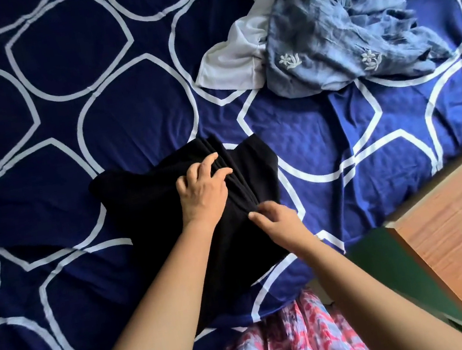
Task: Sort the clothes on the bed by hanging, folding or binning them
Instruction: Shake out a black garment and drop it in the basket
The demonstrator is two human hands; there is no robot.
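Head view, navy bedspread (60, 96), wooden board (460, 217), left hand (202, 190) and right hand (281, 222) grip garment (144, 209)

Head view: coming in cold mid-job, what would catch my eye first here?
The black garment at the middle of the navy ring-patterned bedcover, with the left hand holding its gathered folds and the right hand pinching them nearer the person. Next, the crumpled blue embroidered cloth lying over a white garment at the far right.
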